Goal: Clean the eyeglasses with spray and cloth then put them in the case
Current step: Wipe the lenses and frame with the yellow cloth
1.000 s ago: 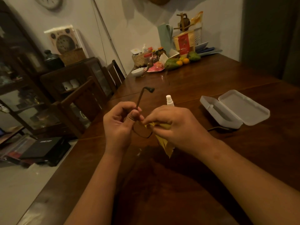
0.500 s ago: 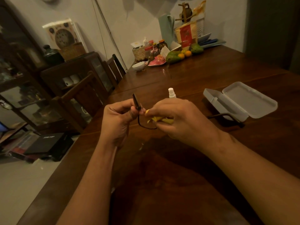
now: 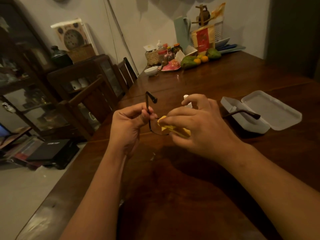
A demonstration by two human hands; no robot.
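Since a moment ago, one temple of the eyeglasses (image 3: 154, 126) has swung upright. The left hand (image 3: 128, 126) pinches it near the hinge; the right hand (image 3: 199, 129) pinches the yellow cloth (image 3: 167, 127) on a lens, other fingers (image 3: 196, 99) spread. The long axis runs right toward the open case (image 3: 263, 111); the right hand hides the second lens and much of the spray bottle (image 3: 186, 98).

ITEM COUNT: TABLE AND HANDS

Hands on view: two, the left hand (image 3: 128, 125) and the right hand (image 3: 195, 129). Recorded are one pair of eyeglasses (image 3: 148, 104), one yellow cloth (image 3: 167, 127), one spray bottle (image 3: 186, 98), one white case (image 3: 270, 108) and one table (image 3: 225, 80). Also noted are one white bowl (image 3: 151, 71), two green fruits (image 3: 187, 61) (image 3: 213, 53) and two oranges (image 3: 197, 61) (image 3: 204, 58) plainly seen. The jars (image 3: 164, 56) are too crowded to count.
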